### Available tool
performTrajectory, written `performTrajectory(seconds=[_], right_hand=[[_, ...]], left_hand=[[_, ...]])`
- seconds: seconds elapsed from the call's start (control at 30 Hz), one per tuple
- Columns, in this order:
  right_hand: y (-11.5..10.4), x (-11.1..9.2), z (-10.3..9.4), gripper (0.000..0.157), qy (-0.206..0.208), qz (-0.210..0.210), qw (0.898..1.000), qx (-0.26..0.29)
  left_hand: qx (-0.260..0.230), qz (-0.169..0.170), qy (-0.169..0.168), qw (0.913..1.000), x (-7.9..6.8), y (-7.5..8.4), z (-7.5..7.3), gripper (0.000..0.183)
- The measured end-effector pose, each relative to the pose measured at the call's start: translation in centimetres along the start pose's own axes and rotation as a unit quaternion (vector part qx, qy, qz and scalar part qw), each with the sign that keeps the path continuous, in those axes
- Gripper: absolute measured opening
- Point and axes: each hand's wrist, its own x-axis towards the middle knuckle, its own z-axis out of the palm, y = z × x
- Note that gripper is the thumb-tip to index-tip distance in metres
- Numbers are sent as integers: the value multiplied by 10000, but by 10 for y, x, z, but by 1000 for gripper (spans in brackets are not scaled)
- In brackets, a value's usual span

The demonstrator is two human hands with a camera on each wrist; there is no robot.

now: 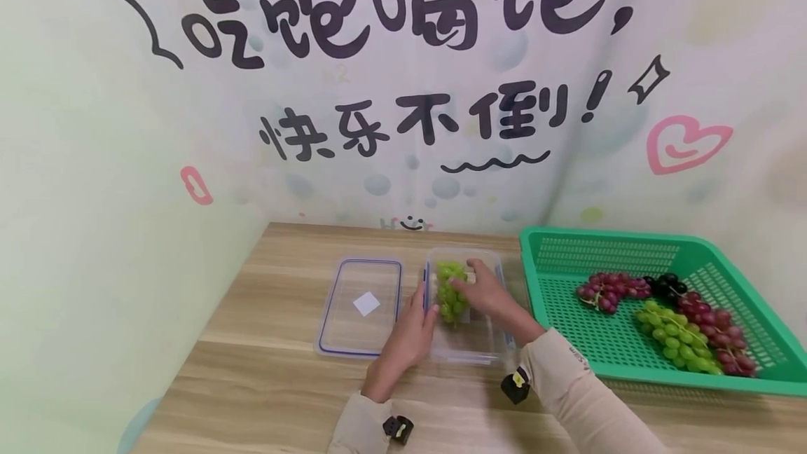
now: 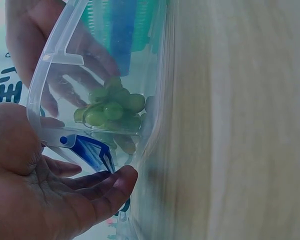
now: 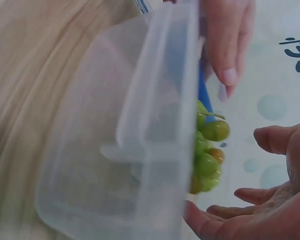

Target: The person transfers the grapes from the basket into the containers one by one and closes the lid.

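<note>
A bunch of green grapes [image 1: 450,293] lies inside a clear plastic container [image 1: 469,354] with blue latches. My right hand [image 1: 490,294] reaches over the container beside the grapes. In the right wrist view, the right thumb and fingers [image 3: 275,137] are spread, with a gap between them and the grapes [image 3: 207,162]. My left hand [image 1: 408,335] holds the container's left wall, its thumb over the rim. The left wrist view shows the left fingers [image 2: 107,192] outside the wall, by a blue latch [image 2: 92,151]. Some grapes are hidden behind the right hand.
A clear lid [image 1: 359,275] with a blue seal and a white label lies left of the container. At the right stands a green basket [image 1: 567,331] holding red grapes [image 1: 608,289], black grapes [image 1: 668,287] and more green grapes. A printed wall stands behind the wooden table [image 1: 252,342].
</note>
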Motion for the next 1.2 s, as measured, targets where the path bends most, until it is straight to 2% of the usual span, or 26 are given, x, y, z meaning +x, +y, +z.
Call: performTrajectory(seconds=[0.23, 0.37, 0.63, 0.8, 1.0, 1.2], right_hand=[[-3, -8, -20, 61, 6, -368, 9989, -300], [-2, -11, -32, 61, 0, -339, 9989, -309], [-4, -16, -56, 63, -200, -217, 9994, 164], [-7, -20, -68, 61, -233, -234, 9989, 336], [-7, -21, -86, 62, -188, -319, 9988, 313], [-4, -22, -104, 70, -174, -279, 9993, 168]], left_hand=[[14, 19, 37, 10000, 0, -1, 1, 56], [14, 23, 41, 10000, -1, -1, 0, 56], [-14, 28, 59, 10000, -1, 1, 0, 55], [-47, -96, -27, 9999, -1, 2, 0, 56], [-105, -199, -66, 9997, -1, 2, -1, 56], [-128, -205, -86, 9997, -1, 2, 0, 56]])
